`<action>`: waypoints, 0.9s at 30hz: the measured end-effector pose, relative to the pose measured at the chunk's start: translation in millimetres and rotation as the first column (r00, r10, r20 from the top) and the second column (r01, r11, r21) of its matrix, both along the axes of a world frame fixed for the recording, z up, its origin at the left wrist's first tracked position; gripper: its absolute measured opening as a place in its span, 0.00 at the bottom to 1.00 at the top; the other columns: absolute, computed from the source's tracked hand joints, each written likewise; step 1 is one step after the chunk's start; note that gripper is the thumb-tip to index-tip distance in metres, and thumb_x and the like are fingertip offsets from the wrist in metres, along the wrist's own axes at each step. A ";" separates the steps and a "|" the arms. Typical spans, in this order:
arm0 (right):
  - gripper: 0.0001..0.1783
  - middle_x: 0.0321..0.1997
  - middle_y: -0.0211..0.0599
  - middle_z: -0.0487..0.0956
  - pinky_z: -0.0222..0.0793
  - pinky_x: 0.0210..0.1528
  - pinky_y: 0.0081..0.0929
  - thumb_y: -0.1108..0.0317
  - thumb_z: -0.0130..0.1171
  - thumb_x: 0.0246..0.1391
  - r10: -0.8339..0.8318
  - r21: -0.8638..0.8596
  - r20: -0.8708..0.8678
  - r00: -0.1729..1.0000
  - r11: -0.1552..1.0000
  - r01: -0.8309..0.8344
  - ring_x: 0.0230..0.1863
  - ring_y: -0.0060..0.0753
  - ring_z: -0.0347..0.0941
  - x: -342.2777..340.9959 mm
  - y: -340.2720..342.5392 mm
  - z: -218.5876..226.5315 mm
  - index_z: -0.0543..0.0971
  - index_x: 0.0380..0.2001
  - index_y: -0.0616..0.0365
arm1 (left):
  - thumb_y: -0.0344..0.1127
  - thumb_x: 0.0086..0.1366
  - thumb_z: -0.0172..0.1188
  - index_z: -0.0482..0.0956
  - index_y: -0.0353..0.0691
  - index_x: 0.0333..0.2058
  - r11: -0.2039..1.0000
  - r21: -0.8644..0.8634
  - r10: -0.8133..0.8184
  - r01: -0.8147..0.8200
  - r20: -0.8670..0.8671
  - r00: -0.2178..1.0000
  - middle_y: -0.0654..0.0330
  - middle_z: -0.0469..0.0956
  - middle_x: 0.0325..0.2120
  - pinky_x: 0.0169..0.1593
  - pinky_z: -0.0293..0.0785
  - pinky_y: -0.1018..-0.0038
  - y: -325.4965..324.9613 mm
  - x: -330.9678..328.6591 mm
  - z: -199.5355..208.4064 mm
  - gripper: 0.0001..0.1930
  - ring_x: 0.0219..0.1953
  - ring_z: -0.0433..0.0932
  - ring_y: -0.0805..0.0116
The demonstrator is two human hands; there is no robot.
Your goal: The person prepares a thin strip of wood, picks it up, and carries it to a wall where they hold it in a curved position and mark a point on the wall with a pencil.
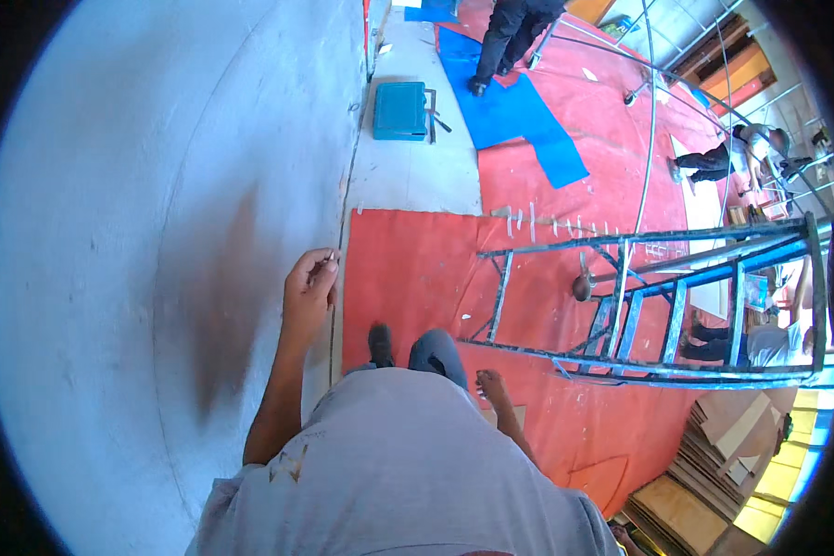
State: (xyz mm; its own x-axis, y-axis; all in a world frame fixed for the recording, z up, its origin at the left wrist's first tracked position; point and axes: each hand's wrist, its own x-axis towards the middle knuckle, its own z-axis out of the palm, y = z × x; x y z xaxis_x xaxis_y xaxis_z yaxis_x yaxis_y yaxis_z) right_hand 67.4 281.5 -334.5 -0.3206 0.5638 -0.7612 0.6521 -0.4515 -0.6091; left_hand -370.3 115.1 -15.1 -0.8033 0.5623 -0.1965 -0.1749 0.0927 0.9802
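Two hands: the right hand (493,385) hangs low beside the grey shirt (412,454), fingers part-curled and slack, nothing clear in it; the left hand (309,285) is raised near the wall (93,259), fingers bent in, thumb close to the forefinger.
Pale fleck (331,256): at the left fingertips, too small to say whether it is a pinched scrap or a lit fingertip, or how firmly the fingers meet; if a scrap, it should weigh next to nothing and suit a light fingertip pinch.
Red floor sheet (403,269): spread under the dark shoe (380,343), its left edge just beside the wall's foot, a square corner ahead of the left hand. It looks thin and flexible, apt to crease; edge or corner gives the best hold, fingers beneath and thumb on top.
Stepladder (630,324): to the right, apart from the right hand, paint-marked. Likely stiff and awkward rather than fragile; both side rails make a steadier hold than one rung.
Board stack (681,514): lower right, flat panels, probably rigid and heavy together.
Teal case (399,111): ahead, on bare grey floor near the wall.
Blue sheet (500,116): beyond the red corner, flat, with a stepped outline, probably as pliable.
Co-worker (510,37): far end, dark trousers, one shoe on the blue.
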 end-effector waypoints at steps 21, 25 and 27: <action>0.13 0.30 0.29 0.79 0.69 0.28 0.30 0.60 0.56 0.60 0.363 0.034 0.170 0.916 0.927 -0.374 0.27 0.28 0.75 -301.1 435.9 -55.7 0.79 0.40 0.57 | 0.37 0.71 0.53 0.76 0.34 0.46 0.870 -0.490 -0.196 -0.049 -0.436 0.879 0.50 0.78 0.27 0.36 0.72 0.68 275.6 -272.7 -54.4 0.12 0.28 0.77 0.63; 0.14 0.33 0.29 0.80 0.70 0.29 0.28 0.60 0.54 0.61 0.287 0.177 0.002 0.958 0.943 -0.283 0.28 0.27 0.75 -427.4 527.2 -17.1 0.79 0.43 0.57 | 0.37 0.71 0.53 0.76 0.34 0.46 0.784 -0.619 -0.236 0.043 -0.233 0.943 0.46 0.79 0.28 0.36 0.73 0.66 348.5 -325.0 -43.9 0.12 0.30 0.80 0.59; 0.15 0.34 0.29 0.80 0.71 0.29 0.27 0.59 0.53 0.62 0.262 0.207 -0.093 0.960 0.949 -0.239 0.28 0.26 0.75 -471.9 557.0 -11.1 0.78 0.45 0.58 | 0.37 0.70 0.54 0.77 0.35 0.45 0.786 -0.615 -0.251 0.061 -0.228 0.941 0.48 0.80 0.27 0.35 0.73 0.66 375.3 -352.4 -66.4 0.12 0.29 0.79 0.59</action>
State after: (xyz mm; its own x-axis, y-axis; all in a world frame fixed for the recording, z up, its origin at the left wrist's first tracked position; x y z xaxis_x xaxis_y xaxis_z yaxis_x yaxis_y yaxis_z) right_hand -404.5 838.5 -345.5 -0.5513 0.5854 -0.5944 0.6472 -0.1495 -0.7475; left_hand -722.7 490.4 -81.5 -0.7868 0.5331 -0.3110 0.1681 0.6699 0.7232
